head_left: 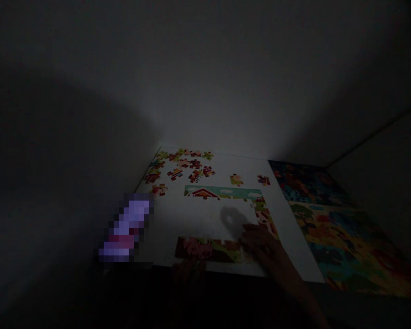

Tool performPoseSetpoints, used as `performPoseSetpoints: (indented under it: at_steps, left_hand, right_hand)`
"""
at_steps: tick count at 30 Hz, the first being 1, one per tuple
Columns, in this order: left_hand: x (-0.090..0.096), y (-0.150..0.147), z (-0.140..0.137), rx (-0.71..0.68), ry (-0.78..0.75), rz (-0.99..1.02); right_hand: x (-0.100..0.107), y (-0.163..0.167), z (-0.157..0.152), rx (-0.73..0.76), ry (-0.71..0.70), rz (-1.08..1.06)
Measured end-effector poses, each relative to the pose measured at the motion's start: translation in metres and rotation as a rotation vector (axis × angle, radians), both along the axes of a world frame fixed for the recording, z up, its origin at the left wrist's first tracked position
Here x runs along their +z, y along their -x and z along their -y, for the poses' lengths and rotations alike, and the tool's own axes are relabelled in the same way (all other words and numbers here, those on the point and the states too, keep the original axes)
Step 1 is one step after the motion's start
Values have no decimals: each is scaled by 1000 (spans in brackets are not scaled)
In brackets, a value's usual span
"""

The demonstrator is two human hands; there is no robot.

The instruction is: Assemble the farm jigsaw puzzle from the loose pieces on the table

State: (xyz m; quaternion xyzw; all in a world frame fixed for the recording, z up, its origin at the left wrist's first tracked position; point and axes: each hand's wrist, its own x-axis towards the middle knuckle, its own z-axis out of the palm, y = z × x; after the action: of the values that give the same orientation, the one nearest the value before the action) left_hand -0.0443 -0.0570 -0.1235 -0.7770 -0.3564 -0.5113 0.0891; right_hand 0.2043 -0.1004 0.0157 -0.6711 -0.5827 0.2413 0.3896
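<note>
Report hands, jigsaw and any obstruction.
Right bare hand at lower right corner of multicoloured, rectangular jigsaw border; left bare hand, dim, near bottom edge. Border's left side missing. Loose multicoloured jigsaw pieces beyond, none blocking.

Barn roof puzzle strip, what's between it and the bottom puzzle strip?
In the head view, bare white tabletop, partly shadowed, with the right hand at the right end.

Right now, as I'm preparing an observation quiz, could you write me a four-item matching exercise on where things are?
1. right hand
2. turquoise strip
3. cluster of loose pieces
4. colourful pictures

A. toward the far left of the white surface
B. beyond that surface's right edge
C. at the right end of the near strip
D. along the far side of the puzzle border

Pairs: 1-C, 2-D, 3-A, 4-B
</note>
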Motion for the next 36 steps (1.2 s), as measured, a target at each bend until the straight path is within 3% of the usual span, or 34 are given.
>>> performPoseSetpoints:
  at_steps: [6, 10, 12, 20, 25, 29, 33, 36]
  left_hand:
    - [-17, 7, 6, -12, 61, -100]
    - [-13, 18, 4, -41, 24, -177]
    - [-10, 23, 2, -88, 18, -215]
    - [-10, 34, -1, -97, 21, -386]
    - [-5, 21, -2, -49, -15, -245]
    - [6, 16, 6, -34, 129, -143]
    - [19, 21, 12, -93, 125, -195]
    - [30, 25, 11, -124, 94, -209]
  right_hand:
    - [6, -71, -52, -156, 1, 111]
    - [2, -111, -71, -492, 107, 266]
    - [-4, -120, -71, -578, 173, 248]
    - [-26, -118, -71, -487, 115, 266]
    - [-33, -121, -71, -488, 90, 312]
    - [-33, -121, -73, -487, 118, 324]
    - [-22, -122, -99, -413, -44, 372]
    - [-13, -121, -141, -213, -90, 316]
